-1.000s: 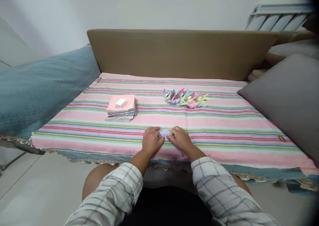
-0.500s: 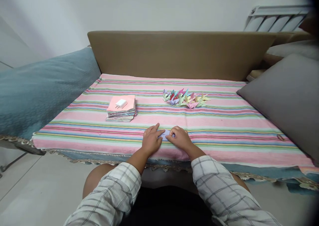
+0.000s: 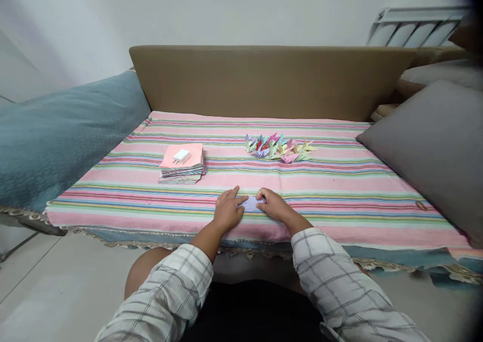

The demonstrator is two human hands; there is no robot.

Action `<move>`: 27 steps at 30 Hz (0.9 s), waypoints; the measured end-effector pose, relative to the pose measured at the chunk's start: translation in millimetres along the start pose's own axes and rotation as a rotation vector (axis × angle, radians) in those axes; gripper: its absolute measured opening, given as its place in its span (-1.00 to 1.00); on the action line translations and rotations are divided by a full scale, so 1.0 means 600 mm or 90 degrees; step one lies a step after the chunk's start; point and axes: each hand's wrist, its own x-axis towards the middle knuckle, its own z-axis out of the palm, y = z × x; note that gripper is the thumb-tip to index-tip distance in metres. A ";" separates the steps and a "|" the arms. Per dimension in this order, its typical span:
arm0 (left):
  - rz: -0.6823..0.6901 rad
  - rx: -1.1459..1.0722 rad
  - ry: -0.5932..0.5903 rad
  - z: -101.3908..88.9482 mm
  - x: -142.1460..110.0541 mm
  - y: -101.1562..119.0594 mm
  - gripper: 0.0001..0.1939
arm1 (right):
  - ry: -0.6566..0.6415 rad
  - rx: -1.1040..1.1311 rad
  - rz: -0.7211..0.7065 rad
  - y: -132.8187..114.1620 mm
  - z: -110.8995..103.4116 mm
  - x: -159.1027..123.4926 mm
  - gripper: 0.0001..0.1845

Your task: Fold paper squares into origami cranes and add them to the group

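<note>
Both the left hand (image 3: 227,209) and right hand (image 3: 274,206) pressed fingers flat on a small lilac paper piece (image 3: 250,203), gripping nothing. On the soft pink striped cloth (image 3: 339,191), the crease risked drifting crooked.

A home living room is shown. A sofa (image 3: 271,80) is seen, flanked by cushions (image 3: 433,146), under a wall radiator (image 3: 415,27).
</note>
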 end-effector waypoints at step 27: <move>0.216 0.181 0.126 0.044 -0.090 0.024 -0.42 | 0.099 -0.113 -0.130 0.000 0.011 -0.027 -0.71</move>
